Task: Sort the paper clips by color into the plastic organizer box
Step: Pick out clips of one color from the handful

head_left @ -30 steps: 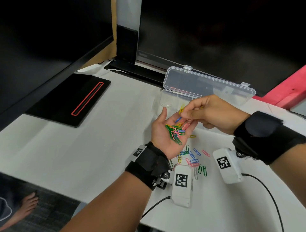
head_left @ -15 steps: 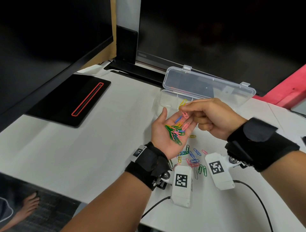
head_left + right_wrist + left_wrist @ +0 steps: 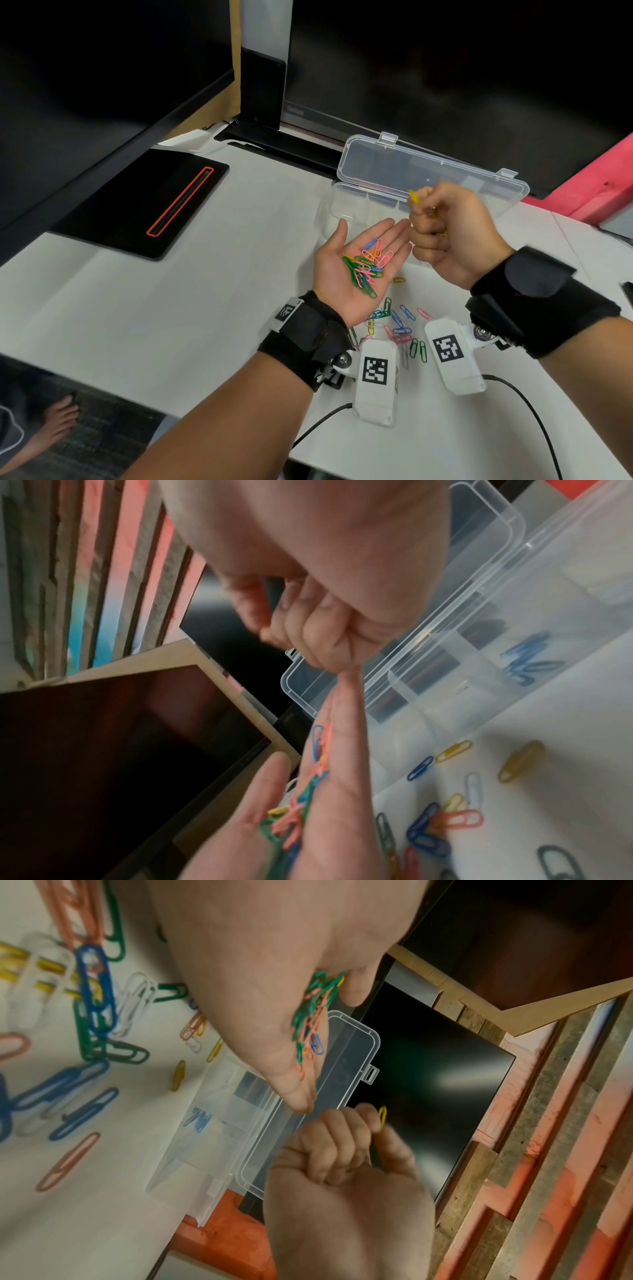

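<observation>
My left hand (image 3: pixel 359 260) lies palm up over the table, fingers straight, carrying a small heap of green, pink and blue paper clips (image 3: pixel 366 265). Just right of it my right hand (image 3: pixel 442 226) is curled into a fist and pinches a yellow paper clip (image 3: pixel 413 197) between thumb and forefinger; more yellow clips show inside the fist. The clear plastic organizer box (image 3: pixel 346 205) stands open behind both hands, lid up. In the right wrist view several blue clips (image 3: pixel 527 661) lie in one compartment. The yellow clip (image 3: pixel 382 1116) also shows in the left wrist view.
Loose paper clips (image 3: pixel 400 322) of mixed colours are scattered on the white table under my wrists. A black pad with a red outline (image 3: pixel 144 202) lies at the left. Dark monitors (image 3: pixel 445 68) stand close behind the box. A cable (image 3: pixel 534 411) runs off the front right.
My right hand has lifted up and to the right from the left palm, taking a yellow clip with it. The left hand has stayed in place.
</observation>
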The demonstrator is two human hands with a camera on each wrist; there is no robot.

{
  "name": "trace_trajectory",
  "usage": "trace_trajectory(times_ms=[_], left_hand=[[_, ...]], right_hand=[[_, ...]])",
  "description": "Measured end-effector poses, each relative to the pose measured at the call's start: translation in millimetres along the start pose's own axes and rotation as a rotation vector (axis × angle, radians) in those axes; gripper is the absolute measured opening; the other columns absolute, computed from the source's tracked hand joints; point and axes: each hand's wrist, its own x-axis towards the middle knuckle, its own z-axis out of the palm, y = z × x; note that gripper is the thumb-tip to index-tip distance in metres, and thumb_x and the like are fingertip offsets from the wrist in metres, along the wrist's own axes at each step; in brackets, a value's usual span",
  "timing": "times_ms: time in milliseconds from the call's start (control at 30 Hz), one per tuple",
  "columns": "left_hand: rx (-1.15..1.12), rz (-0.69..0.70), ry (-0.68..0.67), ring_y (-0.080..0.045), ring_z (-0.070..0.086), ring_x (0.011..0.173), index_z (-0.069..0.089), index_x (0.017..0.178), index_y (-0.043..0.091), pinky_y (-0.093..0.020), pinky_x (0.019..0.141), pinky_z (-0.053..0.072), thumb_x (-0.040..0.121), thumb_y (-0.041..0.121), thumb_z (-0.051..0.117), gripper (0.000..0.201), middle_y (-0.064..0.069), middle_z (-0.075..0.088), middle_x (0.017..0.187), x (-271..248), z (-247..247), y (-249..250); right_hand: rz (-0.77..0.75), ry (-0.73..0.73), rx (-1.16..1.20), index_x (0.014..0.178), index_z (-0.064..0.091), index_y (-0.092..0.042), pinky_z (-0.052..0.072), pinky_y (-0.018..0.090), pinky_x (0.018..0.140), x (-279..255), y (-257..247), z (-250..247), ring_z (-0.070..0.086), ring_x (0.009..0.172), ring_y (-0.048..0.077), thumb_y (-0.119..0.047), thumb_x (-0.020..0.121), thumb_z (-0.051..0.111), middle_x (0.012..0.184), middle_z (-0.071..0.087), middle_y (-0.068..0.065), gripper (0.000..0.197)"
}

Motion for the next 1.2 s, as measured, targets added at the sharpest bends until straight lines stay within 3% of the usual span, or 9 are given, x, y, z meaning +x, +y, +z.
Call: trace_trajectory(times_ms=[167,400,500,633,733,833,967,1067,1200], left_hand=[[0.009,-0.001,0.002,-0.037,0.059,0.115,0.050,0.129,-0.011,-0.044,0.102,0.046,0.101,0.042,0.037,0.062,-0.030,0.058,0.128,-1.1,1.3,-0.6],[-0.002,-0.017,-0.005,-0.040,0.049,0.128,0.047,0.132,-0.012,-0.046,0.112,0.034,0.101,0.043,0.036,0.064,-0.032,0.052,0.134,0.0,-0.1,-1.3],[0.021,-0.008,-0.010,-0.038,0.054,0.122,0.048,0.131,-0.011,-0.045,0.108,0.039,0.100,0.047,0.037,0.067,-0.030,0.056,0.129,1.2,-0.3,-1.4],[0.041,-0.006,-0.054,-0.034,0.051,0.122,0.056,0.123,-0.011,-0.042,0.111,0.037,0.097,0.058,0.036,0.076,-0.026,0.055,0.128,1.2,-1.9,-2.0],[0.078,-0.014,-0.049,-0.033,0.054,0.120,0.058,0.121,-0.007,-0.040,0.110,0.037,0.095,0.062,0.035,0.077,-0.023,0.054,0.129,1.1,-4.6,-1.8],[0.078,-0.020,-0.020,-0.032,0.062,0.109,0.065,0.111,-0.005,-0.039,0.101,0.044,0.095,0.062,0.036,0.075,-0.022,0.060,0.122,1.9,-6.3,-1.7],[0.082,0.003,0.010,-0.032,0.059,0.118,0.071,0.104,-0.007,-0.041,0.111,0.036,0.096,0.059,0.036,0.074,-0.025,0.060,0.126,0.0,-5.5,-0.7],[0.063,0.024,-0.003,-0.030,0.064,0.105,0.070,0.103,-0.008,-0.037,0.101,0.047,0.097,0.057,0.035,0.074,-0.024,0.066,0.110,-0.1,-5.5,-1.0],[0.050,0.020,0.011,-0.033,0.054,0.121,0.053,0.129,-0.008,-0.039,0.112,0.035,0.096,0.055,0.041,0.073,-0.024,0.058,0.126,0.5,-4.4,1.1]], right_hand=[[0.026,-0.150,0.358,0.054,0.027,-0.019,0.007,0.020,0.043,2.1,0.2,-10.8,0.006,0.044,0.013,-0.025,0.067,0.037,0.049,0.020,-0.004,0.018],[0.058,-0.020,0.441,0.045,0.031,-0.021,0.008,0.017,0.039,6.1,-2.8,-7.2,0.018,0.031,0.007,-0.016,0.065,0.043,0.052,0.041,-0.005,0.023],[0.076,-0.012,0.197,0.047,0.031,-0.024,0.008,0.018,0.037,10.1,-1.0,-0.9,0.014,0.032,0.008,-0.012,0.084,0.049,0.043,0.026,-0.007,0.043],[-0.089,-0.107,-0.561,0.058,0.052,-0.014,0.034,0.021,0.034,3.3,2.6,15.2,0.044,0.034,0.014,-0.030,0.084,0.072,0.063,0.067,0.009,0.036],[-0.202,-0.183,-1.036,0.079,0.076,-0.020,0.057,0.026,0.066,-0.4,3.3,23.6,0.069,0.067,0.008,-0.027,0.079,0.077,0.076,0.075,-0.005,0.007],[-0.237,-0.144,-1.188,0.081,0.078,-0.028,0.054,0.021,0.066,1.0,8.8,28.1,0.065,0.065,-0.002,-0.026,0.078,0.075,0.071,0.073,-0.012,0.005],[-0.227,-0.085,-0.974,0.076,0.079,-0.021,0.052,0.016,0.059,0.8,12.0,30.4,0.065,0.059,-0.001,-0.019,0.078,0.077,0.067,0.074,-0.006,0.003],[-0.146,-0.071,-0.616,0.079,0.076,-0.007,0.042,0.013,0.042,-5.0,8.5,30.6,0.059,0.046,0.002,-0.007,0.080,0.074,0.063,0.072,0.002,0.002],[0.118,-0.114,-0.023,0.065,0.041,-0.019,0.009,0.017,0.038,-1.9,6.6,14.3,0.018,0.033,0.008,-0.018,0.086,0.047,0.045,0.029,-0.006,0.022]])
